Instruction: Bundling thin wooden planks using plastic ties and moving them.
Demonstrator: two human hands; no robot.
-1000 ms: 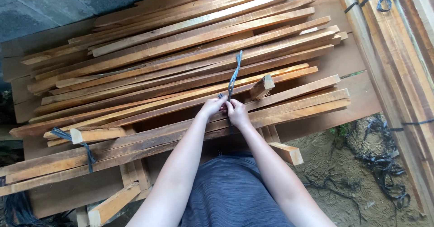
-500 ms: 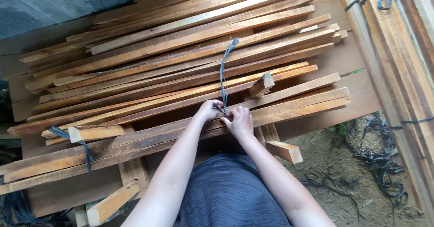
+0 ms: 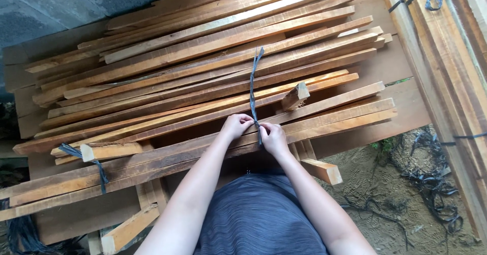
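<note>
Two hands, one dark blue strap in play, a stack of long wooden slats too many to count exactly, roughly twenty-plus, lying from 8 o'clock to 2 o'clock. Left hand and right hand sit side by side at frame centre, knuckles up, fingers curled shut and pinching the strap where it crosses the front slats; the strap's free end runs up toward 12 o'clock over the pile. Both forearms come in from 6 o'clock, angled inward, wrists nearly meeting. One short wood offcut lies on the pile just at 1 o'clock of the hands. A second blue tie binds slats at 9 o'clock. Bundled boards at 3 o'clock, tied.
</note>
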